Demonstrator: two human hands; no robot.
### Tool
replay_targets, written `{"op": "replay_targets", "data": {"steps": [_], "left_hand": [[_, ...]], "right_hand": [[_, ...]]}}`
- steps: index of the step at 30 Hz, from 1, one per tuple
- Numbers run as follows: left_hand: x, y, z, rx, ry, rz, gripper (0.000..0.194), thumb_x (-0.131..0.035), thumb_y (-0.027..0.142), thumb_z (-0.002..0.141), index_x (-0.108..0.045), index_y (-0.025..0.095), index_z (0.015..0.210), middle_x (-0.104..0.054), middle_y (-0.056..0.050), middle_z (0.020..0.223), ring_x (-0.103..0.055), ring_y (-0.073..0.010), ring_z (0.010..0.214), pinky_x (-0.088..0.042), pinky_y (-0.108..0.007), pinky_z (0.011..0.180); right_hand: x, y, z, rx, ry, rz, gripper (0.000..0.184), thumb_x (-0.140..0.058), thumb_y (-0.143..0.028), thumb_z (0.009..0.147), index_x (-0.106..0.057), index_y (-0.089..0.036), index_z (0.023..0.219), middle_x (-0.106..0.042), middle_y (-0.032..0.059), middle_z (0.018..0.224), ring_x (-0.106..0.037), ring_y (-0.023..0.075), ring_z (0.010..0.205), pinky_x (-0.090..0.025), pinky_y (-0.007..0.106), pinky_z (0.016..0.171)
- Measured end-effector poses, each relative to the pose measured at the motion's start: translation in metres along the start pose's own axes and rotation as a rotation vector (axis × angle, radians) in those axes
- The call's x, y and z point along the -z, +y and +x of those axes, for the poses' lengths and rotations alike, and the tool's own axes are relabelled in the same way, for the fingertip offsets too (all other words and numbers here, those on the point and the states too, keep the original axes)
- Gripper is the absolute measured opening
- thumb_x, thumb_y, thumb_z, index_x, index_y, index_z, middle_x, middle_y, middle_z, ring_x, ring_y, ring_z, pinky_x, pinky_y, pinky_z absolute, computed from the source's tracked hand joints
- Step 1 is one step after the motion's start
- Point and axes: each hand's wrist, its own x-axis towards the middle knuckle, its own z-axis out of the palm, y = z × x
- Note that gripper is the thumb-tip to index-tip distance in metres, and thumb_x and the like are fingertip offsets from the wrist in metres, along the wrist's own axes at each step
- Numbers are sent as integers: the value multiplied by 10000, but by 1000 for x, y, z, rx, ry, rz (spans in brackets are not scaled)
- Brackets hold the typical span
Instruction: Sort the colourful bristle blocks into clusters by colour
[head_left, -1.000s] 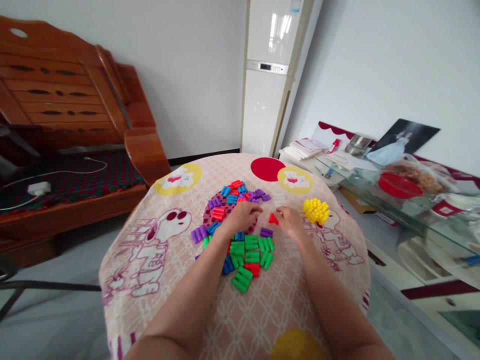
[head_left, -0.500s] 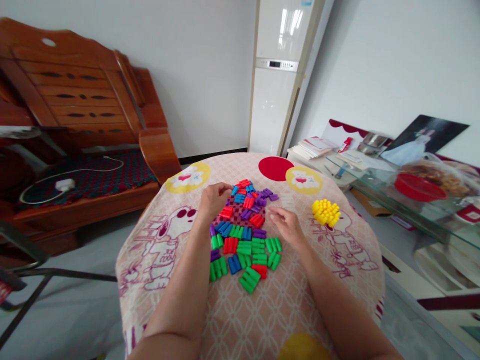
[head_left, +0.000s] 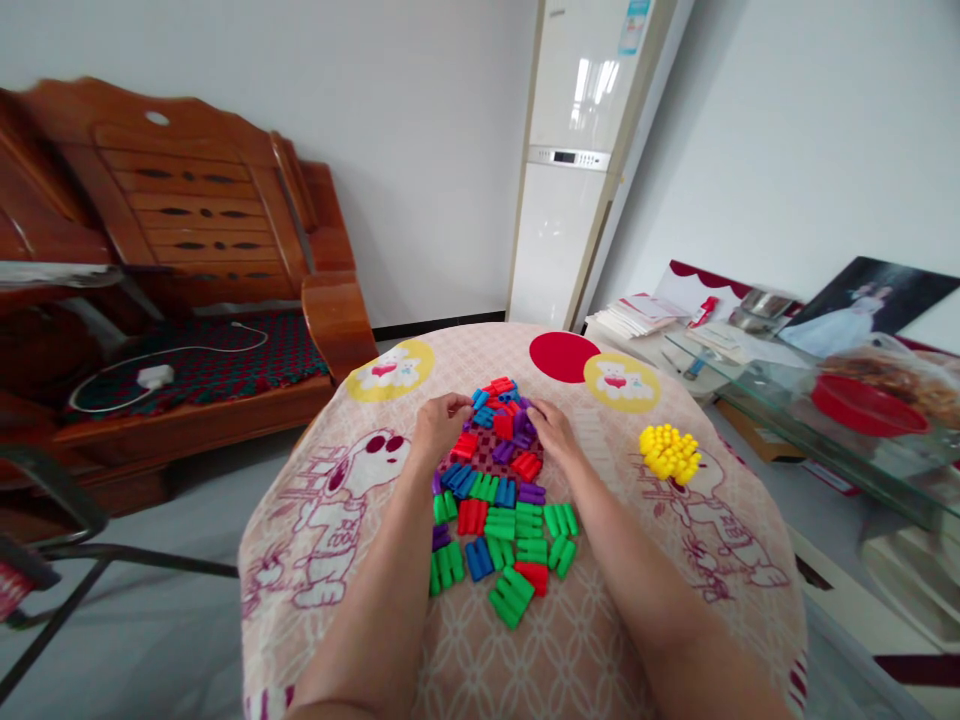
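Observation:
Plastic toy building blocks shaped like joined tubes lie in a loose pile on the round table. My left hand point(head_left: 441, 428) is at the pile's far left edge, thumb and fingers pinched beside blue blocks point(head_left: 480, 399); whatever sits between the fingertips is hidden. At the far right edge my right hand point(head_left: 553, 432) has its fingers curled against purple blocks point(head_left: 523, 428), partly covering them. Red blocks point(head_left: 504, 427) lie between the hands. Closer to me are green blocks point(head_left: 512, 597), with more blue, red and purple ones among them.
A cluster of yellow knobbly pieces point(head_left: 670, 453) stands on the patterned tablecloth point(head_left: 525, 665) at right. Beyond the table's right edge is a glass shelf with a red bowl point(head_left: 870, 405). A wooden bench point(head_left: 202, 215) is at the left, a tall white cabinet-like appliance point(head_left: 559, 230) behind.
My right hand has moved left and forward onto the purple blocks, which were spread out to the right of the pile. My left hand stays by the blue blocks. The view has tilted up slightly.

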Motion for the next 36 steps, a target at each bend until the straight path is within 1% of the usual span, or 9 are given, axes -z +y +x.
{"op": "replay_targets", "data": {"steps": [3,6,13,16,19,22,26,31,36], "left_hand": [[-2,-5,0,17,-11,16,270,-553,220,772,-750,175,950,-760,-51,891,-689,-185,810,-513,-267,778],[-3,-12,1,32,-8,36,264,-552,210,774,-741,179,956,-760,-48,891,-693,-188,830,-517,-274,782],[-4,-14,3,-37,32,-6,286,-554,193,754,-735,165,973,-758,-48,902,-690,-188,831,-528,-291,809],[-7,-4,-1,-166,-6,-38,298,-542,198,769,-732,187,999,-750,-41,946,-684,-182,860,-538,-302,838],[-18,5,-5,-376,-48,-8,334,-573,190,763,-713,213,1066,-707,-54,1131,-633,-216,1074,-495,-376,983],[-32,7,-8,-485,-101,76,362,-611,137,735,-696,199,1082,-669,-79,1214,-564,-249,1203,-424,-439,1071],[-40,3,-10,-398,-120,135,321,-604,98,732,-682,179,1032,-707,-72,1091,-622,-231,1090,-465,-393,1011],[-31,5,-9,-250,-85,108,239,-612,146,752,-691,196,972,-724,-42,1040,-653,-219,1002,-484,-355,963],[-23,16,-11,-204,-71,-24,219,-606,214,787,-713,214,977,-736,-23,947,-672,-193,883,-515,-316,877]], "right_hand": [[-10,-16,-14,108,-147,129,385,-547,-400,874,-692,-209,1175,-665,88,1255,-585,236,1191,-415,398,1059],[1,-21,-26,59,-216,265,401,-548,-452,888,-685,-233,1194,-680,68,1237,-603,233,1173,-430,398,1045],[29,2,-37,-113,-5,359,377,-573,-466,857,-731,-172,1032,-743,84,1046,-675,259,993,-514,401,908],[28,-1,-39,-118,-63,292,364,-608,-416,825,-726,-164,1059,-746,83,1023,-682,250,949,-525,382,869],[23,-11,-40,-57,-148,176,388,-675,-318,761,-709,-174,1119,-733,88,1063,-674,239,958,-519,378,877],[20,-15,-39,39,-122,5,362,-686,-205,712,-727,-180,1071,-728,93,1045,-661,231,958,-504,384,899],[22,-13,-38,28,-64,-46,339,-656,-172,708,-729,-179,1038,-735,92,1018,-663,221,924,-511,376,875],[28,-12,-37,-88,-27,183,284,-640,-245,710,-725,-184,974,-748,52,899,-674,199,786,-541,340,765],[30,-19,-36,-117,-5,351,296,-671,-365,739,-728,-180,962,-753,69,937,-686,223,862,-537,335,787]]}}
